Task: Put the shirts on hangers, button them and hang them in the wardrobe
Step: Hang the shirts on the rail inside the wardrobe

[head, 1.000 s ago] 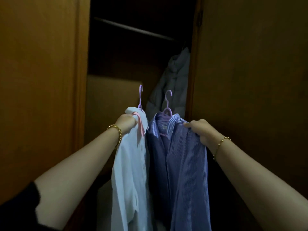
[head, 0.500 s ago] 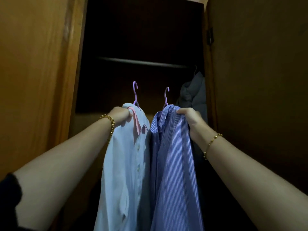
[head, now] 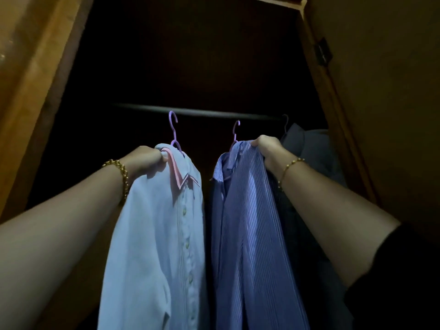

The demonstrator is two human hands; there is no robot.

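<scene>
My left hand grips the shoulder of a buttoned white shirt with a pink-lined collar, on a purple hanger. My right hand grips the shoulder of a blue striped shirt on a second purple hanger. Both hooks are raised close under the dark wardrobe rail; the left hook's tip overlaps the rail, and I cannot tell whether either hook rests on it.
A dark grey garment hangs on the rail at the right, just behind my right hand. Wooden wardrobe doors stand open on the left and right. The inside is dark.
Both hands have lifted the shirts up towards the rail and moved them slightly apart. The view has tilted upward, so the rail sits lower in the frame.
</scene>
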